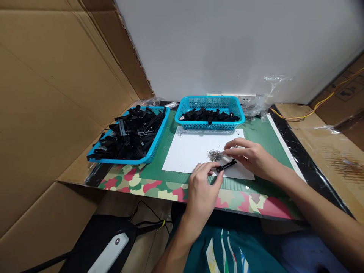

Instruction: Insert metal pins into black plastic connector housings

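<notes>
My left hand [203, 184] grips one end of a slim black plastic part [226, 165] between thumb and fingers, low over the front of a white sheet [184, 151]. Beyond the part, a small pile of tiny silvery metal pieces [214, 155] lies on the sheet. At the pile's right edge is my right hand [250, 155], its thumb and fingers drawn together at the tips; whatever they hold, if anything, is too small to make out.
A blue basket [159, 142] heaped with black parts stands at the left. Another blue basket [210, 125] with black parts is behind the sheet. Clear plastic bags [254, 108] lie at the back right. Cardboard [57, 83] walls the left side.
</notes>
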### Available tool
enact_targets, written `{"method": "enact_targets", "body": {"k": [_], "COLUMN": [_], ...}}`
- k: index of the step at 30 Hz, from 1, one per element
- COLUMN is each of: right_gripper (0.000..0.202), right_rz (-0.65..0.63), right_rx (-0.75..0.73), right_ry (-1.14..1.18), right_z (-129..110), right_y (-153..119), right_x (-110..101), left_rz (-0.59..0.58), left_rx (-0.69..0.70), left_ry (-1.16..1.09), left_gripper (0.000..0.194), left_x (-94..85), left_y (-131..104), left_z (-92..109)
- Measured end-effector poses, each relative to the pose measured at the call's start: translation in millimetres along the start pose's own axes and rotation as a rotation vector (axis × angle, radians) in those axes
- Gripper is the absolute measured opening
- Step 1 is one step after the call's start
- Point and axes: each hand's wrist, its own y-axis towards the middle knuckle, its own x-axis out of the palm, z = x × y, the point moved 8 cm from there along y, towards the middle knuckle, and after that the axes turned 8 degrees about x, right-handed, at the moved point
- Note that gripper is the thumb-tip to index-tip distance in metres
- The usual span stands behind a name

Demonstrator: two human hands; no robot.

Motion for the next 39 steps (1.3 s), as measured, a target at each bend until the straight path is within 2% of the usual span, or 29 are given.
{"method": "enact_targets", "body": {"k": [3,6,8,16,24,30,39], "right_gripper": [0.014,0.018,0.020,0.023,0.022,0.019,0.017], "right_rz": [0.116,0.080,0.043,-0.010,0.038,0.006,0.075], "right_rx": [0.182,0.330,0.353,0.247,0.260,0.269,0.177], "right_ry": [0.252,0.438,0.424,0.214,0.265,0.253,0.142], "right_z": [3,5,4,-2,-2,-4,-15], "right_y": [1,1,0,-1,-1,-2,-5], "right_x": [-8,2,9,16,9,11,6], "left_rz": [-0.003,-0.012,-0.014,-0.023,-0.029,-0.011,0.023], "left_rx": [0.005,0.005,0.002,-0.008,0.017,0.039,0.092], "left_ry": [0.010,-0.003,-0.008,-0.023,-0.016,-0.060,-0.055], "left_gripper": [0.017,0.017,0.018,0.016,0.019,0.019,0.016], "left_x": [0.4,0.4,0.0,0.8,1.3,2.5,1.3], "left_y": [0,0,1,2,1,-1,-4], "left_z": [1,1,0,-2,2,2,5]}}
